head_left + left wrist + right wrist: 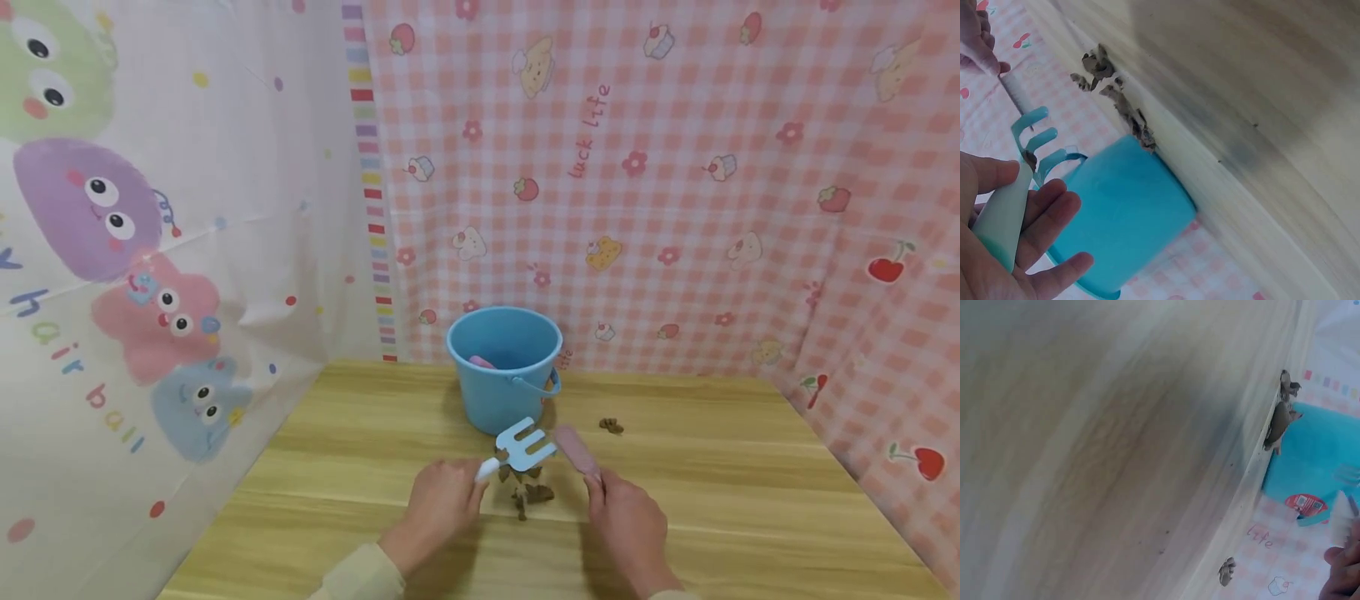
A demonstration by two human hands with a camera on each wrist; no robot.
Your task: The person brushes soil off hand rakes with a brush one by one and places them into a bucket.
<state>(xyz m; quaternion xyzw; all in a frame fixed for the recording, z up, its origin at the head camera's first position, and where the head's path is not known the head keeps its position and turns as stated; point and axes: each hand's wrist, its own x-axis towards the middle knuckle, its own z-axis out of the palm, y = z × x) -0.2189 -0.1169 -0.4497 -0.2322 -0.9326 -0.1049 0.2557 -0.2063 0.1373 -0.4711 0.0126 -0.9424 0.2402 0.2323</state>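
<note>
My left hand (444, 500) grips the pale handle of a light-blue toy garden fork (525, 446), its tines pointing toward the right hand. A small brown bit (1030, 160) is caught at the base of the tines. In my right hand (630, 521) is a slim pinkish tool (576, 450); it looks ridged or bristled in the wrist views, but its exact kind is unclear. Brown crumpled pieces (534, 495), like dry leaves, lie on the table below the fork. Behind them stands a blue bucket (498, 396) with its handle hanging at the right.
Something pink (481, 362) shows inside the bucket. One more brown piece (611, 426) lies to its right on the wood-grain table (360, 475). A pink checked cloth (675, 200) hangs behind, and a white cartoon cloth (255, 275) on the left.
</note>
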